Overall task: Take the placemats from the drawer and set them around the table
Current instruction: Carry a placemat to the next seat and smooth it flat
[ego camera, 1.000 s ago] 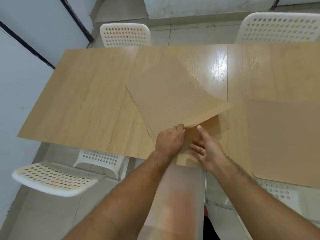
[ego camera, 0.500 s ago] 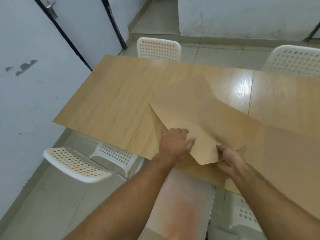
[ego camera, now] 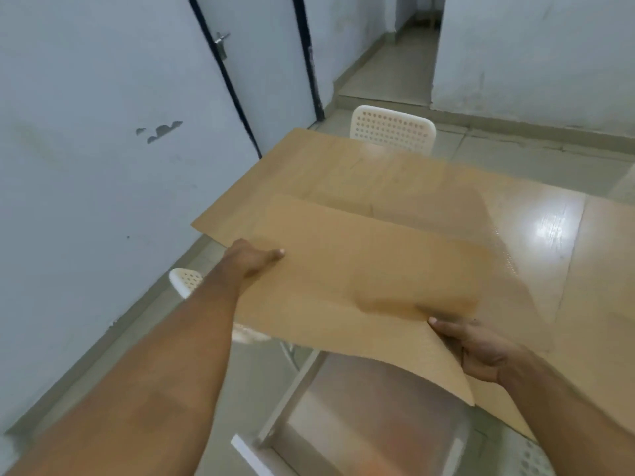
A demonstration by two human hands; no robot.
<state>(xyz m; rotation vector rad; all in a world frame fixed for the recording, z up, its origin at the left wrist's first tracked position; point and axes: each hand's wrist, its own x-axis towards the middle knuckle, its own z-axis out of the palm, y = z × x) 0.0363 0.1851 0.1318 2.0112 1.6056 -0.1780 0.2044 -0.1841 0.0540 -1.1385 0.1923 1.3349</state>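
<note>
**Placemat held over the table's near-left corner**

At left, left hand (ego camera: 252, 261) stretched forward, pinching the left short edge of the placemat (ego camera: 343, 280), thumb on top. Long axis running left to right, slanting nearer toward the right, sheet lifted above the table (ego camera: 343, 166). Near-right corner curling down. At right, right hand (ego camera: 481, 352) gripping the near-right edge, fingers underneath, thumb on top.
</note>
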